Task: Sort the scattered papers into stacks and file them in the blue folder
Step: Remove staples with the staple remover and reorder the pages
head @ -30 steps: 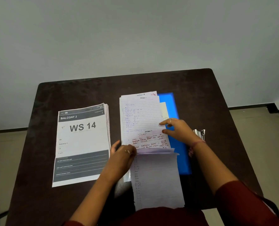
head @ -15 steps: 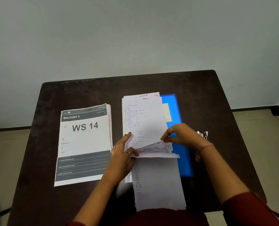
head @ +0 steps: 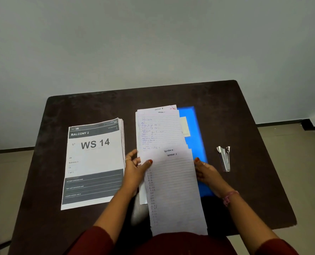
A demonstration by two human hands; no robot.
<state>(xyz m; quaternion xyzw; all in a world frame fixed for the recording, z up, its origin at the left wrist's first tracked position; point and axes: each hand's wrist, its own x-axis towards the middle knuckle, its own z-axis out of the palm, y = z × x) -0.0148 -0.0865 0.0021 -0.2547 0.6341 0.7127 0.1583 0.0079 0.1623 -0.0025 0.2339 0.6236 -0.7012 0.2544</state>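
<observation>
Status: two stacks formed on the bench (head: 245, 111). Printed "WS 14" stack (head: 95, 162) sits squared toward the left edge, nothing touching it. Handwritten lined stack (head: 158, 131) lies mid-bench, on top of the blue folder (head: 195, 137), which shows only as a strip along the stack's right side and reaches toward the near edge. I'm holding a handful of lined sheets (head: 173, 190) over the near half of that stack; they overhang the near edge of the bench toward me. Left hand (head: 134, 170) grip: thumb on top of the sheets' left edge, fingers under, pinching. Right hand (head: 206, 172) is against the sheets' right edge, fingers mostly hidden beneath, so can't tell if it's clamped or just supporting. Stapler (head: 224, 159) lies apart near the right edge, untouched. My read: sorting mostly done, handwritten pile not yet squared. Remaining: lay these sheets down, align, pull the folder out from under, file both stacks. Nothing filed yet.
</observation>
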